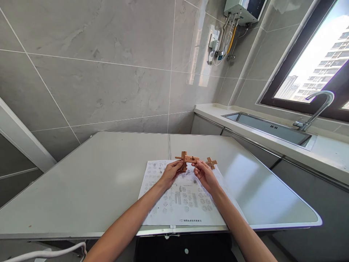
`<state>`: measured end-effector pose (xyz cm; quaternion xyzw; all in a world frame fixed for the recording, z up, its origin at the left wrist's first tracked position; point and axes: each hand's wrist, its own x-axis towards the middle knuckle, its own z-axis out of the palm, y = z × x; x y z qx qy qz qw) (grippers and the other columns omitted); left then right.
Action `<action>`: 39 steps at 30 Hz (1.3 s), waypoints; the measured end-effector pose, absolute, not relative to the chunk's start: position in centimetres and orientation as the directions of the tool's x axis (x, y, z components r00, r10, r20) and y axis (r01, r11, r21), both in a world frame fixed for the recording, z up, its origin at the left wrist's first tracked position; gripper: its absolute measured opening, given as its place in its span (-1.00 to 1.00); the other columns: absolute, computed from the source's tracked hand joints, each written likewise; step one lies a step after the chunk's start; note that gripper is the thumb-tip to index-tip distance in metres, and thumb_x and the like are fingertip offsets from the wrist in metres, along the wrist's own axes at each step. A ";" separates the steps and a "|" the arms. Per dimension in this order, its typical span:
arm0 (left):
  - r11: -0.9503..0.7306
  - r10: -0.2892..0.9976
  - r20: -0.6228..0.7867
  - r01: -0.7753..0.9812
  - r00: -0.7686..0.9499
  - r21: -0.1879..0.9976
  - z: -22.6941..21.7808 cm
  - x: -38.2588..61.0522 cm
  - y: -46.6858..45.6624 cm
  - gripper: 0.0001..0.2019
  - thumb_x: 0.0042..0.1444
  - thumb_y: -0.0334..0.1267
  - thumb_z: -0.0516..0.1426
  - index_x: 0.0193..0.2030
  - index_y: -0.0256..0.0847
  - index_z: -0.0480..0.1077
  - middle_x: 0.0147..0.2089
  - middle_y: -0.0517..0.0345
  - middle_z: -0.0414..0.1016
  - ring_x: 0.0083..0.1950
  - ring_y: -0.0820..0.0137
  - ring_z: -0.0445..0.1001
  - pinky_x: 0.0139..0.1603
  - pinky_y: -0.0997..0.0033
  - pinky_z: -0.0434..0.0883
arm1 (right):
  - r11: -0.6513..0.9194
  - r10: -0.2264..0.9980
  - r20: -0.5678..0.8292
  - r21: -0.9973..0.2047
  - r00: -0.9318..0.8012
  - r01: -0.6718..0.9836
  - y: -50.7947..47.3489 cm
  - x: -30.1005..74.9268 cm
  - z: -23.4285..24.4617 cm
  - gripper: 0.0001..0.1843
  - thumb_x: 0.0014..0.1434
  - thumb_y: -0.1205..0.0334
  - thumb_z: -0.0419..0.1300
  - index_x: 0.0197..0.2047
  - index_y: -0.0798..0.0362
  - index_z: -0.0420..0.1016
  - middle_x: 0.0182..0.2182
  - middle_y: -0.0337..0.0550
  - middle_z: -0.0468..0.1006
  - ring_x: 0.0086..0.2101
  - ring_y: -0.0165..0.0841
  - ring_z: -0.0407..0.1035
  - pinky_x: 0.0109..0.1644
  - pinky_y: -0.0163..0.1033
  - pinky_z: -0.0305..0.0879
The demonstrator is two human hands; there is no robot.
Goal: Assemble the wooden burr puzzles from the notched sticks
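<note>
Between my two hands, above the printed sheet, is a cross-shaped assembly of wooden puzzle pieces. My left hand is closed around its upright part. The fingers of my right hand pinch the right end of a notched wooden bar that reaches out sideways from the cross. Just beyond my right hand lies a second small group of crossed wooden pieces, at the sheet's upper right; my hand partly covers the paper beside it. Small diagrams and text cover the sheet.
The sheet lies on a white folding table with a seam down its middle. A tiled wall stands behind it. To the right runs a counter with a sink and a faucet. A white cable hangs at the lower left.
</note>
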<state>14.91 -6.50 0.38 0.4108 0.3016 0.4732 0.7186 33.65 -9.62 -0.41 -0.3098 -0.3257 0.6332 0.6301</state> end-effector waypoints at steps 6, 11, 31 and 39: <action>0.219 0.874 -0.008 -0.378 0.486 0.900 0.5 14.9 -6.8 -0.52 0.02 0.06 0.44 -0.11 -0.33 0.66 -0.26 0.02 0.58 -0.22 0.38 0.51 -0.03 0.31 0.47 | -0.048 0.995 0.013 -0.826 -0.103 -0.561 -9.9 33.5 -0.1 -0.62 0.07 -0.02 0.53 -0.26 0.05 0.55 -0.27 -0.14 0.63 -0.50 -0.52 0.32 -0.51 -0.38 0.25; 0.159 0.862 0.016 -0.299 0.507 0.941 0.8 15.1 -7.1 -0.49 0.11 0.13 0.36 -0.05 -0.32 0.63 -0.21 -0.03 0.56 -0.26 0.34 0.56 -0.19 0.31 0.50 | -0.027 0.998 0.011 -0.828 -0.064 -0.560 -9.7 33.6 -0.3 -0.63 0.05 -0.02 0.53 -0.28 0.04 0.56 -0.28 -0.18 0.62 -0.51 -0.52 0.31 -0.49 -0.37 0.29; 0.178 0.689 0.025 -0.203 0.724 0.963 1.2 14.9 -7.5 -0.55 0.19 0.11 0.31 -0.09 -0.28 0.48 -0.24 0.06 0.55 -0.54 0.49 0.45 -0.49 0.41 0.40 | -0.110 0.994 -0.084 -0.794 -0.072 -0.597 -9.1 33.5 -1.0 -0.66 0.08 -0.02 0.48 -0.35 0.05 0.53 -0.57 -0.32 0.41 -0.57 -0.49 0.26 -0.53 -0.37 0.26; 0.304 0.603 -0.095 -0.118 0.792 0.945 1.9 14.7 -8.2 -0.55 0.24 0.16 0.24 -0.13 -0.23 0.36 -0.44 0.34 0.31 -0.67 0.62 0.25 -0.67 0.55 0.19 | 0.082 0.996 0.087 -0.909 0.006 -0.408 -9.2 33.2 -1.4 -0.51 0.09 -0.25 0.43 -0.32 0.03 0.55 -0.58 -0.36 0.32 -0.61 -0.54 0.07 -0.58 -0.38 0.08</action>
